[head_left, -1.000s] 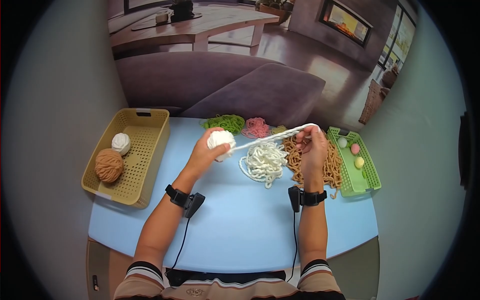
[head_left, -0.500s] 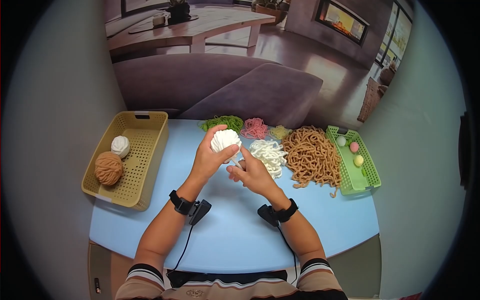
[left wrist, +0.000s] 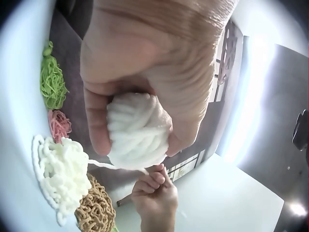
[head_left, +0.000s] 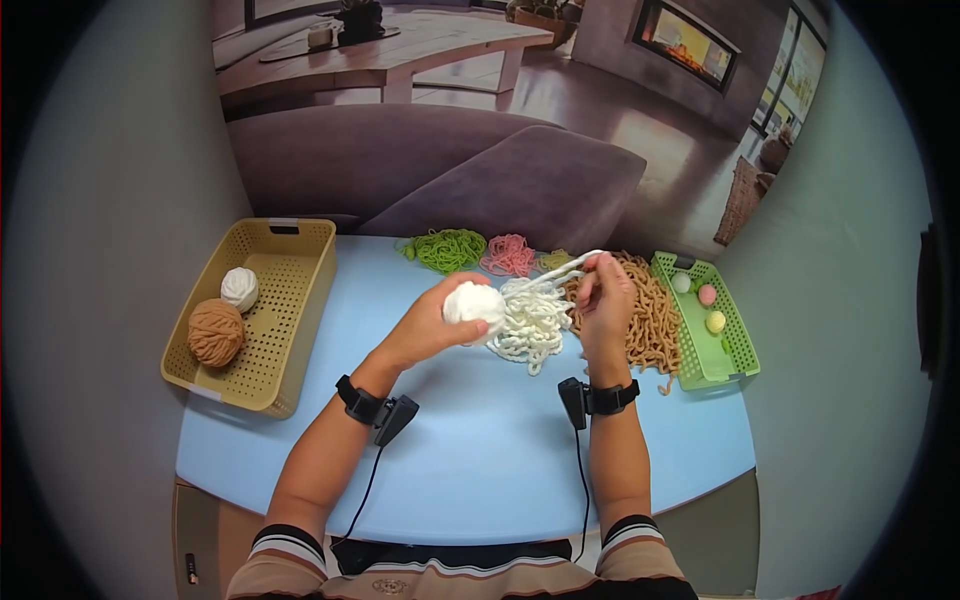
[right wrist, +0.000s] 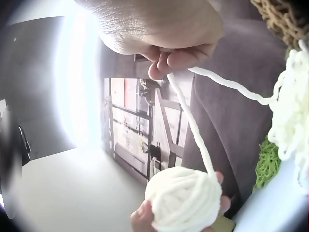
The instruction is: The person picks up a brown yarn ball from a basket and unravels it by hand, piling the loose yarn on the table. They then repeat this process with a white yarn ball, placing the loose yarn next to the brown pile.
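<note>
My left hand point(head_left: 427, 325) grips a white yarn ball point(head_left: 474, 311), thumb on its near side and fingers behind. Up and to the right, my right hand point(head_left: 606, 308) pinches a white strand that runs to the ball; in the right wrist view the strand point(right wrist: 193, 125) is taut between them. Another length of it leads from the right hand's fingers down to the loose white yarn pile point(head_left: 533, 325). In the left wrist view the ball point(left wrist: 138, 131) sits between thumb and fingers, with the right hand point(left wrist: 155, 198) beyond it.
A tan basket point(head_left: 300, 330) at left holds a brown ball point(head_left: 216, 332) and a white ball point(head_left: 239, 289). Green point(head_left: 447, 250), pink point(head_left: 510, 255) and pale yellow yarn lie at the back. Brown yarn point(head_left: 650, 325) lies beside a green basket point(head_left: 748, 352) with small balls.
Over the last half second my right hand has moved from beside the ball up and to the right, drawing the strand out. My left hand has shifted slightly right and down with the ball.
</note>
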A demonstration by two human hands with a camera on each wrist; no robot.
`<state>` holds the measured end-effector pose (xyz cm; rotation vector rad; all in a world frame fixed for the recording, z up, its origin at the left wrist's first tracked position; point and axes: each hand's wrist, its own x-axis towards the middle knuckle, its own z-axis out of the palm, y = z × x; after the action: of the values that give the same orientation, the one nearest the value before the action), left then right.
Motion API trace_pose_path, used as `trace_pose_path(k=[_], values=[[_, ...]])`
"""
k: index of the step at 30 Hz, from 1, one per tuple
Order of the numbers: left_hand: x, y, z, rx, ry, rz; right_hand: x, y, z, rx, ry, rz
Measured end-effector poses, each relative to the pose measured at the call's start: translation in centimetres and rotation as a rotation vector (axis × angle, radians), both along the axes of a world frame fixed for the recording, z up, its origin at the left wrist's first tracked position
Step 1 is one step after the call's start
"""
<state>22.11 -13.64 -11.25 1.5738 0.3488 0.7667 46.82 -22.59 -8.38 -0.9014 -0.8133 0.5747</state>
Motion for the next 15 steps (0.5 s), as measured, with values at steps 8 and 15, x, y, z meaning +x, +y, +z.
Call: trace_pose_path(k=[8,15], values=[[-1.2,2.1,0.3,-0.198,-0.259,0.343,3.6,0.1,-0.6,0.147,0.125,-0.159],[-0.7,1.2,0.2,-0.17,0.097,0.171,1.5,0.4,-0.4,-0.464,-0.584,-0.143]])
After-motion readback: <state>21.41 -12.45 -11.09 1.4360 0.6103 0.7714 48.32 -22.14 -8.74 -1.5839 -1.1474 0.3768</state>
